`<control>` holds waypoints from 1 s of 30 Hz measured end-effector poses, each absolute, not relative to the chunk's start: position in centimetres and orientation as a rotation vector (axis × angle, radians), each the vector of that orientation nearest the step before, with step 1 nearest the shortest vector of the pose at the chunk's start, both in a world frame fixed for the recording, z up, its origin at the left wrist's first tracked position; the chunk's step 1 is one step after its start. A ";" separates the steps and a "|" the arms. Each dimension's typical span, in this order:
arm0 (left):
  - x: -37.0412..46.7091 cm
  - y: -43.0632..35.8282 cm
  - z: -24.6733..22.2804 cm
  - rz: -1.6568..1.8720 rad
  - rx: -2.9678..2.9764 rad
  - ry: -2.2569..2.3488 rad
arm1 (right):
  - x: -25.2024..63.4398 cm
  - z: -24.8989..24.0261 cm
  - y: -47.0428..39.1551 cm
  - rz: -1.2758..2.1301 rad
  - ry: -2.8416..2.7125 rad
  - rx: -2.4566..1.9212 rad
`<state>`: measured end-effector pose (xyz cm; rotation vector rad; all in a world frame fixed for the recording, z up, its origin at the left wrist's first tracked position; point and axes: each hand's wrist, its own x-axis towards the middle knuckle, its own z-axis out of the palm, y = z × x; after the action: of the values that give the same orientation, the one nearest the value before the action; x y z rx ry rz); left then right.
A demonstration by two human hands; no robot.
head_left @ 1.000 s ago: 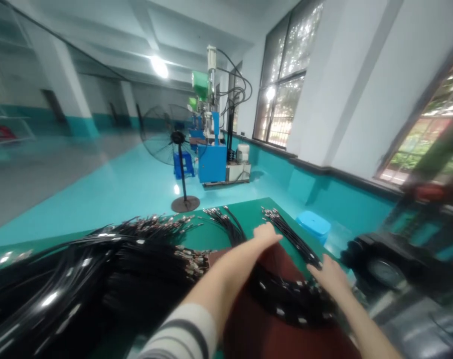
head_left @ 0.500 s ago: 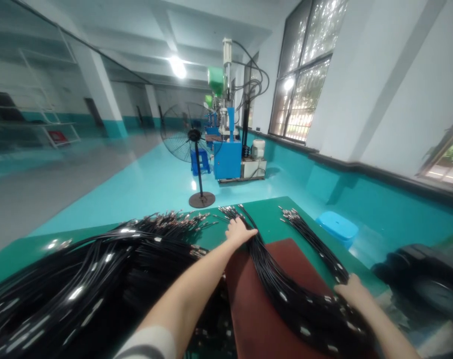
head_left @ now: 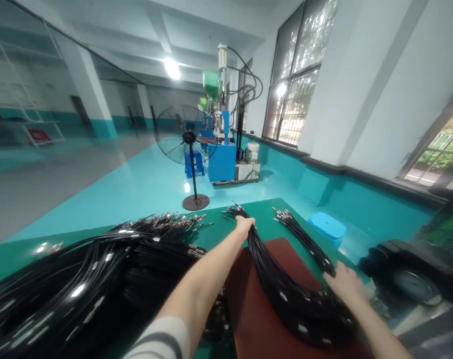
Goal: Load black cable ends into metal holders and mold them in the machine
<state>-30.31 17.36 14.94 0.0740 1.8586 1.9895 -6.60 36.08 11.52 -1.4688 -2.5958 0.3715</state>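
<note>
A bundle of black cables [head_left: 265, 269] with small metal ends bends in a U over a reddish-brown board [head_left: 248, 311]. My left hand [head_left: 244, 225] is closed around the bundle just behind one set of ends, which poke out beyond the fingers. On the other side, my right hand [head_left: 344, 280] grips the bundle farther from its ends; those cable tips [head_left: 284, 216] lie fanned on the green tabletop [head_left: 263, 207]. The right fingers are partly hidden behind the hand and cables.
A large heap of black cables [head_left: 99, 279] covers the table's left side. Beyond the table stand a black pedestal fan [head_left: 192, 169] and a blue machine [head_left: 222, 162]. To the right are a light-blue stool [head_left: 328, 227] and a dark wheel-like object [head_left: 409, 279].
My left hand has closed more tightly round the bundle, and a stray cable beside it is now gathered in. My right hand keeps its grip. The whole view has shifted slightly.
</note>
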 end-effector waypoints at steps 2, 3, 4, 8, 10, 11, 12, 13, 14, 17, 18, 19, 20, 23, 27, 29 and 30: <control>-28.7 15.9 16.7 2.027 0.195 1.841 | -7.3 14.0 32.5 0.468 -2.572 -1.130; -27.5 15.0 17.6 2.054 0.280 1.836 | -7.8 15.2 30.0 0.650 -2.552 -0.901; -26.0 13.9 18.5 2.096 0.380 1.831 | -8.2 16.3 27.1 0.903 -2.550 -0.676; -19.4 8.8 21.0 2.344 0.760 1.801 | -8.9 18.8 15.7 1.440 -2.473 -0.156; -16.9 6.0 21.4 2.373 0.804 1.661 | -7.9 18.8 12.4 1.486 -2.384 -0.232; -16.1 4.8 21.5 2.373 0.791 1.530 | -7.0 18.7 11.6 1.540 -2.358 -0.292; -15.5 3.7 21.4 2.386 0.757 1.373 | -5.9 18.6 11.2 1.618 -2.344 -0.341; -15.1 2.7 21.4 2.412 0.694 1.206 | -4.6 18.5 11.2 1.708 -2.337 -0.365; -14.7 1.9 21.2 2.453 0.611 1.048 | -3.4 18.4 11.4 1.789 -2.333 -0.377; -13.5 0.6 20.2 2.579 0.448 0.758 | 0.0 18.5 12.1 1.894 -2.323 -0.364; -12.8 0.4 19.5 2.597 0.437 0.744 | 0.9 18.6 12.2 1.897 -2.321 -0.353; -11.9 0.3 18.7 2.599 0.445 0.778 | 1.6 18.7 12.2 1.899 -2.320 -0.341; -10.9 0.2 17.7 2.579 0.466 0.847 | 2.2 18.8 12.2 1.903 -2.315 -0.327; -8.4 0.0 15.1 2.377 0.610 0.947 | 3.3 19.0 12.5 1.966 -2.287 -0.235; -9.6 -0.4 16.1 2.286 0.679 0.465 | 3.5 18.3 13.8 2.184 -2.281 -0.144; -11.7 -0.6 18.5 2.357 0.692 0.348 | 3.0 17.4 14.4 2.311 -2.293 -0.101; -12.7 -0.7 19.8 2.383 0.715 0.310 | 2.7 16.9 14.5 2.385 -2.296 -0.083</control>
<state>-12.74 -0.73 19.79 0.7152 0.3100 2.3827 2.69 14.54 16.86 -0.0834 -2.2965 2.3853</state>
